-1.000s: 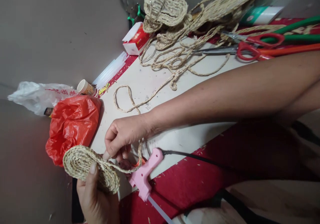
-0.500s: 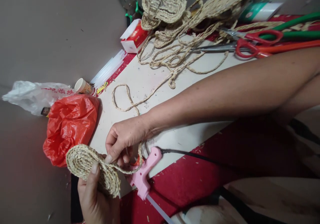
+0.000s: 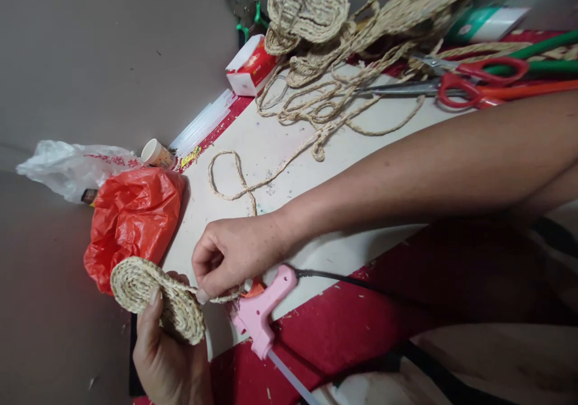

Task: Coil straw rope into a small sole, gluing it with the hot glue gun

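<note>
My left hand (image 3: 165, 357) comes up from the bottom edge and grips a flat oval coil of braided straw rope (image 3: 156, 296), thumb pressed on its face. My right hand (image 3: 230, 254) reaches in from the right and pinches the loose braided rope tail (image 3: 223, 298) where it leaves the coil's edge. The tail runs under this hand to a loop of rope (image 3: 228, 176) on the white board (image 3: 361, 134). A pink glue gun (image 3: 262, 312) lies just beside and below my right hand, with a clear glue stick at its back and a black cord leading right.
A red plastic bag (image 3: 130, 224), a white bag (image 3: 72, 164) and a small paper cup (image 3: 153, 152) sit at the left. At the far end lie a heap of braided rope and woven pieces (image 3: 325, 38), a red-and-white box (image 3: 250, 71), clear glue sticks (image 3: 203, 122), red-handled scissors (image 3: 456, 86) and green-handled pliers (image 3: 246, 17).
My right hand has slid down along the rope tail, drawing it closer against the coil's edge. My left hand has tilted the coil slightly.
</note>
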A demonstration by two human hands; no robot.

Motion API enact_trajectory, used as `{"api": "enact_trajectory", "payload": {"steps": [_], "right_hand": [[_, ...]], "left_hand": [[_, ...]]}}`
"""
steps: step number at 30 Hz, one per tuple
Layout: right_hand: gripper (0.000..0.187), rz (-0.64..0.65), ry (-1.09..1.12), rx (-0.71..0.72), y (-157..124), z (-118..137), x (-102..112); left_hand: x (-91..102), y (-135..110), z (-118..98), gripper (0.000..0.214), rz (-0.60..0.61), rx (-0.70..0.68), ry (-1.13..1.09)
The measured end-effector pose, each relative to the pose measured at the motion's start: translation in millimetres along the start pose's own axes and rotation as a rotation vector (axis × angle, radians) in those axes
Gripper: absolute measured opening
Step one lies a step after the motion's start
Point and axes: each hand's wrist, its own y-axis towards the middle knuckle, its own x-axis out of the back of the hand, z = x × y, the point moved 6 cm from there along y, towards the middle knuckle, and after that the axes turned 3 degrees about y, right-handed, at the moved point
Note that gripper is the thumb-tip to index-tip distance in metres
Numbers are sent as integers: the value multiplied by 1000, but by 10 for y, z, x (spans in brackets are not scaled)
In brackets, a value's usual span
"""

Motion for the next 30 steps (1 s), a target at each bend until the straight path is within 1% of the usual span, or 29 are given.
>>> {"api": "enact_trajectory", "payload": {"steps": [2,4,7,10,13,17,20,26,30], "right_hand": [[10,-41,-79,75,-1,28,1],[2,-98,-182,133,-16,62,10],[9,-161,-379,193,-67,126,1],[12,-196,-597,255,-122,183,-31],[12,-204,-732,275,-148,195,-66],[13,-189,-809,249,-150,184,-95],[12,-173,-821,230,-150,176,-108],[11,-170,-820,233,-166,140,-144],[13,-143,-886,233,-175,103,-175]], "left_hand": [[-4,7,4,17,34,-4,-3],[1,11,10,16,42,3,-2],[18,13,28,18,7,47,-20],[15,13,46,18,-3,93,-36],[-2,12,44,17,0,85,-21],[-43,2,34,15,-18,53,34],[-71,-10,26,14,-23,36,64],[-65,-36,44,14,-38,25,43],[-55,-43,58,17,-79,40,15]]}}
